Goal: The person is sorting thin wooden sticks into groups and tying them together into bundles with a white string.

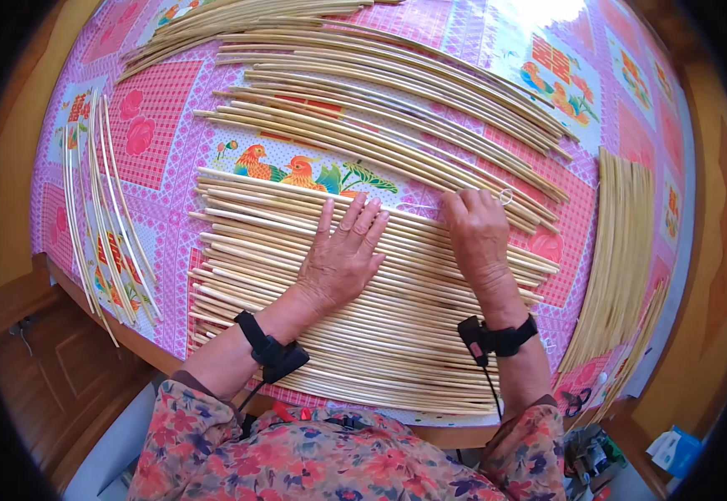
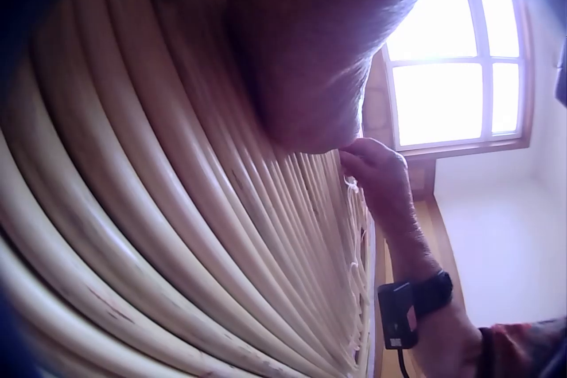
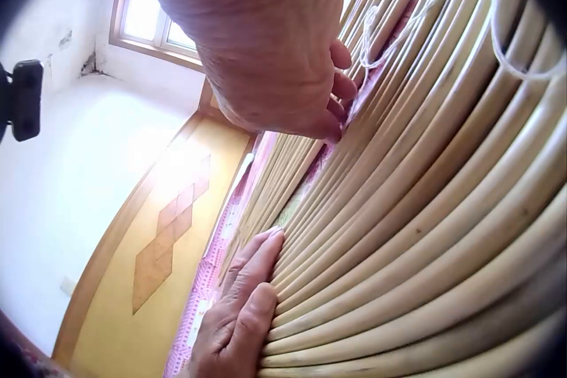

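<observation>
Left hand (image 1: 343, 255) spread flat on a row of slender yellowish wooden sticks (image 1: 363, 334), pink patterned tablecloth (image 1: 142, 134) beneath, right hand (image 1: 474, 225) pinching thin white string (image 3: 493, 23) at the row's far edge, its loop clearest from the right wrist, paned window (image 2: 434, 23) in wrist views only

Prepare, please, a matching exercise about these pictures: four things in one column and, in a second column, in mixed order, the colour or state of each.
Column 1
1. Left hand
2. Right hand
3. String
4. Left wrist strap

Column 2
A. white, thin and curving
B. fingers curled
C. black
D. laid flat on the row of sticks

Right pairs: 1-D, 2-B, 3-A, 4-C
</observation>
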### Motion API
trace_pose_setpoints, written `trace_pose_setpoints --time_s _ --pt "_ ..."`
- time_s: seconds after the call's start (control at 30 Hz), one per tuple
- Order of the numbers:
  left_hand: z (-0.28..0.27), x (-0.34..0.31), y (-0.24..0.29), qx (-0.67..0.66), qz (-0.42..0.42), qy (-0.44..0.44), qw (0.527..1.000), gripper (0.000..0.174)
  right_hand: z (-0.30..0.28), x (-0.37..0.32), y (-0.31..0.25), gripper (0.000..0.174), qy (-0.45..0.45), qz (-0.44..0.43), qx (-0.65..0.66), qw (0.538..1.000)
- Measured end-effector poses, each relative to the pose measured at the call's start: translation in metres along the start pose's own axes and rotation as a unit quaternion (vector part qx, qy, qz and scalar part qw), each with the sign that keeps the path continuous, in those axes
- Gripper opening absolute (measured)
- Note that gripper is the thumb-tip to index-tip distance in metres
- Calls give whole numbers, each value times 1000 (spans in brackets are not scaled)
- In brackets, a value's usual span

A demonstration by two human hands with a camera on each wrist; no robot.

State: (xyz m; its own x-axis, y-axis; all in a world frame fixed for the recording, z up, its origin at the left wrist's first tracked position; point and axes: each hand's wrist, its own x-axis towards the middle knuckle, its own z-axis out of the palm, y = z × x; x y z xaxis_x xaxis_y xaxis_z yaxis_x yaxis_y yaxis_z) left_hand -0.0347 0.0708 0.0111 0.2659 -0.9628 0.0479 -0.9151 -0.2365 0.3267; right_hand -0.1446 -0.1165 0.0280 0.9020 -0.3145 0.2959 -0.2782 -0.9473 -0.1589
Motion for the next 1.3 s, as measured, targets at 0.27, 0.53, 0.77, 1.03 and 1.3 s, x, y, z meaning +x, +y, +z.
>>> trace_pose_setpoints --time_s 0.27,0.53,0.77,1.03,1.3 --pt "-3 -1 1 -21 -7 -12 1000 61 -4 8 -1 6 -116 -31 -24 992" --pt "-3 -1 1 -24 -7 -19 1000 62 -10 12 2 8 -144 -43 -24 988" --pt "-3 -2 1 -29 -9 -21 999 64 -4 17 1 10 -17 39 59 997" --pt "-4 -1 0 -39 -5 -24 999 65 -8 44 -11 13 60 68 220 971" --pt "-2 -2 -1 -35 0 -15 999 64 -2 52 -20 5 -3 283 505 815"
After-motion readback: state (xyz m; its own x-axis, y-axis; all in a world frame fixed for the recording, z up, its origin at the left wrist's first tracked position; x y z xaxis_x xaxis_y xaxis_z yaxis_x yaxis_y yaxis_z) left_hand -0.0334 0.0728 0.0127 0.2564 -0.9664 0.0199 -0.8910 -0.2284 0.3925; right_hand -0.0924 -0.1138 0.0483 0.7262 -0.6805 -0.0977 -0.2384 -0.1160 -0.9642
